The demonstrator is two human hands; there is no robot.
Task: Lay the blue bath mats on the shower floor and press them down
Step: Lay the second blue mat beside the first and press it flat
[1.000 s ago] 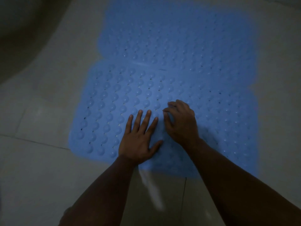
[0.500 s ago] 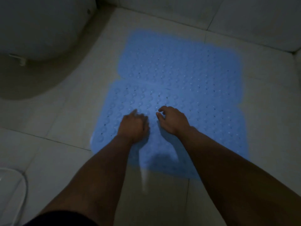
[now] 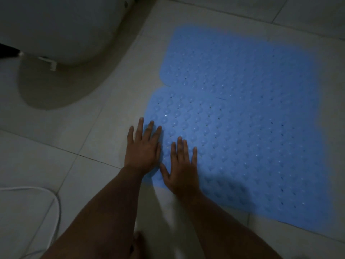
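Two blue bath mats with raised bumps and small holes lie flat on the pale tiled floor, one behind the other. The near mat (image 3: pixel 242 146) overlaps or meets the far mat (image 3: pixel 233 60) along a seam. My left hand (image 3: pixel 142 148) lies flat with straight fingers on the near mat's left edge, partly over the tile. Just to its right, my right hand (image 3: pixel 182 167) presses flat on the near mat's front left corner, fingers spread.
A white toilet base (image 3: pixel 61 28) stands at the upper left on a beige patch of floor. A white curved object (image 3: pixel 28 212) with a thin rim sits at the lower left. A wall edge runs along the top right.
Both hands have slid left to the near mat's left front corner and flattened out from curled fingers. The camera has swung, so the mats now sit right of centre.
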